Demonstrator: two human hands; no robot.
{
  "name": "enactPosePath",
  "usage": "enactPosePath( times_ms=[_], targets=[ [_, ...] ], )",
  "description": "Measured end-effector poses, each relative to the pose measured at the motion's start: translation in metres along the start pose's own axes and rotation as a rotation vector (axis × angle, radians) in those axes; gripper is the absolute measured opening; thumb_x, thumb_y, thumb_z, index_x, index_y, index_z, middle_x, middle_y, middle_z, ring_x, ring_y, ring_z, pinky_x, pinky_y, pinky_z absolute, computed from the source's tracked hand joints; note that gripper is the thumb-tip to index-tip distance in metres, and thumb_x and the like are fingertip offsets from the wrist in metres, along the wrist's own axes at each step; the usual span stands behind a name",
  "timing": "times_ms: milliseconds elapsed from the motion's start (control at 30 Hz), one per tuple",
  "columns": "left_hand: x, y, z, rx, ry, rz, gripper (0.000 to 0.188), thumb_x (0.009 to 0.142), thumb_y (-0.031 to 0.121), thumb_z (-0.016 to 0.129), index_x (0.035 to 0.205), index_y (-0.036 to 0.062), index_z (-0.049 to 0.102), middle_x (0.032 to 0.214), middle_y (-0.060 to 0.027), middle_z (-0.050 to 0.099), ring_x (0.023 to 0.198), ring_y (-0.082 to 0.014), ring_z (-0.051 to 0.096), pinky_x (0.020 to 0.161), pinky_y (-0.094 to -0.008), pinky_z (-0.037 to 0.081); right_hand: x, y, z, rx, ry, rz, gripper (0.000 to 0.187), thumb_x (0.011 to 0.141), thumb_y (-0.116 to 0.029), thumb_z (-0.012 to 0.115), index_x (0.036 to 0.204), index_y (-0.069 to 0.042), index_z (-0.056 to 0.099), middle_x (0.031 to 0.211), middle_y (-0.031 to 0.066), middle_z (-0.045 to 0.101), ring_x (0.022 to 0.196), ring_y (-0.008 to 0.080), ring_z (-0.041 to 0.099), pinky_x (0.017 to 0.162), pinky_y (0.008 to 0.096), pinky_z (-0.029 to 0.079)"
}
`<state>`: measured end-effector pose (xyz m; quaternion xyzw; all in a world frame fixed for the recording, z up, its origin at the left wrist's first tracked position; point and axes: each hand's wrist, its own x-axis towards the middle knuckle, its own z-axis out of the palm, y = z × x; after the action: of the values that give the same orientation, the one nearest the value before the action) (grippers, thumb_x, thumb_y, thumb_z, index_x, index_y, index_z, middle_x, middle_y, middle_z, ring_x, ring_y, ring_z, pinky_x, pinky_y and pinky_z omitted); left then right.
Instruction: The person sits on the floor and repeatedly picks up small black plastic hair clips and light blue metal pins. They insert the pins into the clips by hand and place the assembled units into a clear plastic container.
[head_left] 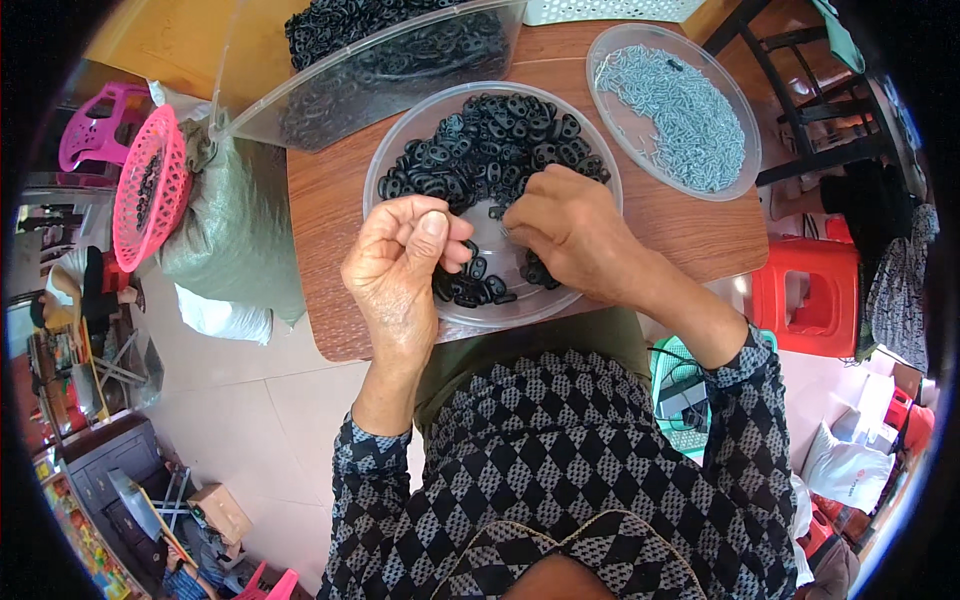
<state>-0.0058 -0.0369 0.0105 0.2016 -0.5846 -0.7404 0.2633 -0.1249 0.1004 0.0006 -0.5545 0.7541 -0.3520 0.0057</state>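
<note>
A round clear plastic tray [607,143] holds many small black oval pieces with two holes [500,125], heaped toward its far side. A smaller group of the black pieces [480,285] lies near the tray's front. My left hand [400,255] is over the tray's left part, fingers curled and thumb pressed to the index finger; what is between them, if anything, is hidden. My right hand [570,225] is bent down over the tray's right side, its fingertips together beside the heap. Something small and dark shows at those fingertips, too small to name.
On the brown wooden table [330,250], a second round tray [750,165] holds small silvery pieces [690,120]. A large clear bin [370,75] of black pieces stands behind. A pink basket [165,190] rests on a green sack [235,220] at left; a red stool [808,295] stands right.
</note>
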Motion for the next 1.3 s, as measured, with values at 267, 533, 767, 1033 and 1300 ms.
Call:
enactPosePath(
  times_ms=[267,533,767,1033,1300],
  targets=[
    [-0.006,-0.003,-0.009,0.002,-0.026,-0.002,0.016,0.086,0.008,0.06,0.094,-0.005,0.057,0.076,-0.0149,0.064,0.059,-0.0135,0.059,0.053,-0.0221,0.047,0.003,-0.003,0.01,-0.249,-0.163,-0.134,0.016,0.055,-0.001,0.062,0.07,-0.005,0.062,0.073,0.0088,0.051,0.073,0.0261,0.05,0.059,0.0356,0.044],
    [-0.007,-0.003,-0.016,-0.004,-0.009,0.008,0.015,0.086,0.007,0.06,0.094,-0.0054,0.057,0.076,-0.0156,0.064,0.059,-0.0139,0.059,0.054,-0.0224,0.048,0.001,0.001,0.01,-0.205,-0.09,-0.087,0.013,0.058,0.0,0.061,0.07,-0.004,0.062,0.072,0.0092,0.052,0.073,0.0265,0.051,0.059,0.0356,0.044],
    [-0.007,-0.005,-0.016,-0.014,-0.011,0.005,0.016,0.085,0.007,0.061,0.094,-0.0054,0.057,0.076,-0.0154,0.064,0.059,-0.014,0.059,0.054,-0.0223,0.048,0.006,-0.005,0.016,-0.206,-0.146,-0.139,0.008,0.058,-0.003,0.061,0.065,-0.003,0.057,0.071,0.0096,0.051,0.071,0.0269,0.05,0.06,0.0361,0.044],
    [-0.007,-0.005,-0.016,-0.007,-0.011,-0.005,0.015,0.086,0.007,0.06,0.094,-0.0055,0.057,0.076,-0.015,0.064,0.059,-0.0139,0.059,0.054,-0.0223,0.048,0.012,-0.01,0.03,-0.281,-0.179,-0.215,0.015,0.053,-0.007,0.065,0.065,0.0,0.06,0.07,0.0128,0.058,0.072,0.0262,0.055,0.061,0.035,0.047],
    [-0.01,-0.003,-0.012,-0.011,-0.019,-0.017,0.013,0.086,0.006,0.06,0.093,-0.0052,0.058,0.076,-0.0137,0.064,0.059,-0.0122,0.058,0.054,-0.0213,0.047,0.012,-0.005,0.029,-0.248,-0.121,-0.208,0.013,0.057,-0.008,0.064,0.065,-0.001,0.057,0.069,0.0127,0.056,0.07,0.0271,0.055,0.058,0.0358,0.046]
  ],
)
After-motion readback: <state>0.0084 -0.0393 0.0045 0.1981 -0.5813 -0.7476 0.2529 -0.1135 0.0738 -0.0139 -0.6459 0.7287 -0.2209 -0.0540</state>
